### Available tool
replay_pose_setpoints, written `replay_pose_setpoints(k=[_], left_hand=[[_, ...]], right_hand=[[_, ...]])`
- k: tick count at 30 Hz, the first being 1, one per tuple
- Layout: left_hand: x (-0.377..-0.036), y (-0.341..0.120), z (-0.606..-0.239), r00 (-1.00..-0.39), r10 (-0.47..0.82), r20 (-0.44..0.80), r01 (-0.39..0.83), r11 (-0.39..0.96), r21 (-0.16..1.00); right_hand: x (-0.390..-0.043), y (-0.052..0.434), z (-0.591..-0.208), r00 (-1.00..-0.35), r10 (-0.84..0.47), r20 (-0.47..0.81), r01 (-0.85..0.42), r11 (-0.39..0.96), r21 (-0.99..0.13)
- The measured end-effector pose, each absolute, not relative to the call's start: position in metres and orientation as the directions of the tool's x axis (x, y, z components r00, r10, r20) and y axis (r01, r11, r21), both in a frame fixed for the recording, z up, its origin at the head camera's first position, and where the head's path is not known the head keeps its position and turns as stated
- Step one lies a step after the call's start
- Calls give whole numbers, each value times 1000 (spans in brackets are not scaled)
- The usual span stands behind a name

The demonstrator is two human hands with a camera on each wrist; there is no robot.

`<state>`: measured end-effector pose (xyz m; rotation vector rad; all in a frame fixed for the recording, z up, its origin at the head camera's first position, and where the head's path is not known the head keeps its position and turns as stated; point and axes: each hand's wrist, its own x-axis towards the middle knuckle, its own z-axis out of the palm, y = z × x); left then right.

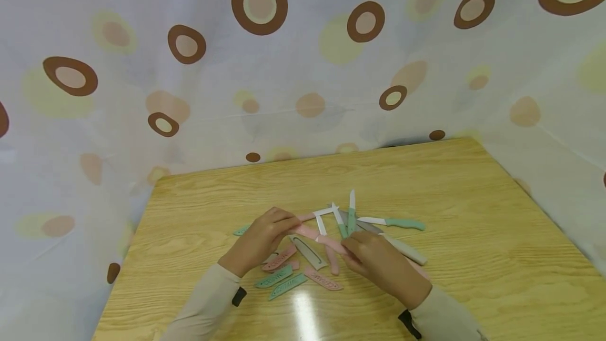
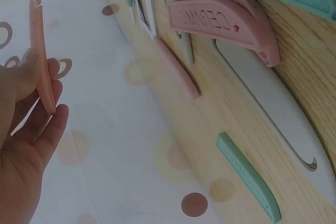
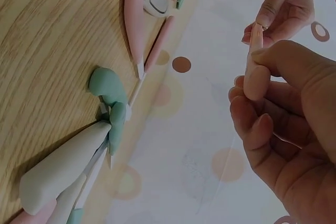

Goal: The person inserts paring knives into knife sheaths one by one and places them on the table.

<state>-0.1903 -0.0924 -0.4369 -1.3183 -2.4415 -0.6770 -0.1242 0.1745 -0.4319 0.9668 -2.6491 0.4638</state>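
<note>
A pink knife (image 1: 332, 245) and a pink blade cover (image 1: 306, 231) form one line between the two hands, raised over the table. My left hand (image 1: 262, 236) pinches the cover by its far end. Fingers and thumb of my right hand (image 1: 379, 262) grip the knife's handle (image 3: 256, 85). Most of the blade is hidden inside the cover; only a thin pale gap shows where cover meets handle in the left wrist view. Below the hands lie loose pink knives (image 3: 134, 24) with bare white blades and a green-handled knife (image 1: 404, 223).
Several loose covers lie on the near side of the wooden table (image 1: 213, 193): green (image 1: 288, 286), pink (image 1: 324, 279) and a larger grey one (image 1: 309, 252). Right of them, grey-handled knives (image 1: 404, 249) overlap green ones in a pile. A patterned cloth (image 1: 303, 67) hangs behind the table.
</note>
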Motion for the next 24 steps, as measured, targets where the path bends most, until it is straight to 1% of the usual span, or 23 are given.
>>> replay_pose_setpoints(k=[3,5,7,8,10,13,15,16,19,21,24], left_hand=[[-192,-94,-439,-535,704,467,845,462,270],[-196,-95,-442,-531,690,492,847,460,268],[-200,-99,-442,-559,649,517,827,483,288],[-203,-102,-443,-590,618,519,805,503,316],[-208,-108,-444,-682,540,493,728,563,391],[-213,-123,-447,-832,425,357,555,652,516],[-215,-133,-451,-897,371,240,440,708,552],[-215,-138,-453,-916,352,192,397,732,554],[-215,-150,-460,-940,326,100,328,785,525],[-216,-156,-464,-943,324,75,317,806,500],[-216,-161,-469,-942,331,65,322,825,466]], right_hand=[[-128,174,-436,-739,-569,361,-657,728,-196],[-131,177,-438,-760,-554,341,-636,743,-210],[-135,185,-439,-790,-527,314,-602,762,-239],[-138,191,-439,-809,-507,297,-579,775,-255],[-143,208,-440,-854,-449,263,-513,810,-285],[-149,241,-443,-909,-341,239,-403,865,-299],[-150,264,-446,-937,-261,233,-325,894,-308],[-150,274,-447,-949,-220,227,-285,906,-313],[-148,300,-452,-974,-115,198,-178,923,-340],[-146,314,-455,-985,-59,159,-112,929,-353],[-145,329,-461,-993,-16,116,-55,938,-343]])
